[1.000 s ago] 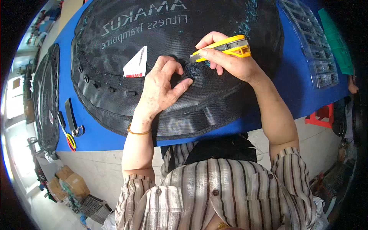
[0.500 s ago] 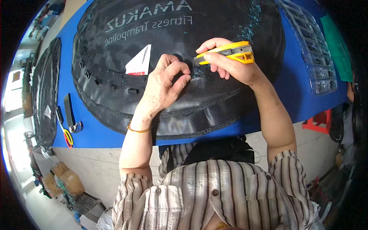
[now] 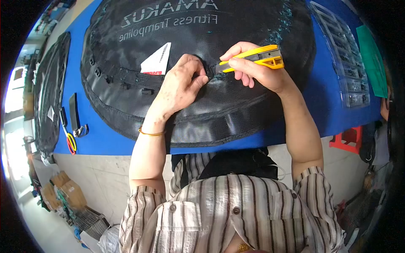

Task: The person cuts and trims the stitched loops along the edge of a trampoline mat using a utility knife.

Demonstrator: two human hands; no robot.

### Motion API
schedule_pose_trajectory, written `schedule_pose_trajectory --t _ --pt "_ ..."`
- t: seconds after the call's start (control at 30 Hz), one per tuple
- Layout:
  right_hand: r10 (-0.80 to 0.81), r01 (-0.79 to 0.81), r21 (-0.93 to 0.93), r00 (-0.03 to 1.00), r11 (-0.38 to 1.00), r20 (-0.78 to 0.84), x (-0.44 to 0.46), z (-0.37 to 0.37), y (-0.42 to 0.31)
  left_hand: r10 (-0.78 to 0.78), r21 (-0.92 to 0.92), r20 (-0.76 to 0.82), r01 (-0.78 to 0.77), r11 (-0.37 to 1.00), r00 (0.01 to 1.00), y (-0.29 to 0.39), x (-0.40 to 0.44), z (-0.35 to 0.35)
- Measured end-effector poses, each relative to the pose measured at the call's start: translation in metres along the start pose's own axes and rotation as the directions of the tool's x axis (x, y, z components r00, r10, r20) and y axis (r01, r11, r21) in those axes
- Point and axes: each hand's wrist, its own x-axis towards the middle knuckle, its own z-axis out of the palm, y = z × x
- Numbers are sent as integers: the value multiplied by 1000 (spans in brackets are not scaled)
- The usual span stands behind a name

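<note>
A black trampoline mat [image 3: 236, 107] lies on the blue table, its printed lettering mirrored. My right hand [image 3: 257, 69] is closed around a yellow utility knife [image 3: 268, 57], whose blade end points left at the strip sewn along the mat's border. Frayed bluish threads lie by the tip. Just left of the blade, my left hand [image 3: 181, 84] pinches the strip between thumb and fingers; the gripped bit is mostly hidden. A white and red label [image 3: 157, 60] sticks up beside that hand. Small black loops [image 3: 147, 91] sit along the border to the left.
Scissors with red and yellow handles [image 3: 71, 143] and a dark narrow tool [image 3: 74, 111] lie at the left of the blue table [image 3: 107, 145]. A clear compartment box [image 3: 356, 84] stands at the right. Another black mat [image 3: 50, 97] is at far left, a red stool [image 3: 348, 139] below right.
My left hand's thumb and fingers have closed together at the strip. The knife stays in my right hand, its tip at nearly the same spot on the mat. The view has shifted slightly.
</note>
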Motion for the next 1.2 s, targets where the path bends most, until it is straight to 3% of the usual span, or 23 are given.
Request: schedule_pose_trajectory --t 0.43,0.63,0.73,0.9,0.93,1.2 --pt "-34 34 -3 999 999 38 -2 4 -1 -45 -26 66 47 999 997 -2 2 -3" --pt "22 -22 20 999 1000 38 -1 5 -1 -41 -34 60 43 999 997 -2 3 -2" --pt "-8 8 49 1000 999 -7 -1 7 1 -34 -51 55 37 998 998 -4 3 -1" --pt "74 -69 85 995 994 -60 -5 14 -2 -54 -59 51 57 997 997 -3 3 1" --pt "60 -59 27 996 998 -60 -9 16 -3 -43 -52 48 46 998 998 -4 2 3" --pt "39 -36 15 951 999 -305 -36 55 -5 -40 -41 33 41 998 999 -6 2 4"
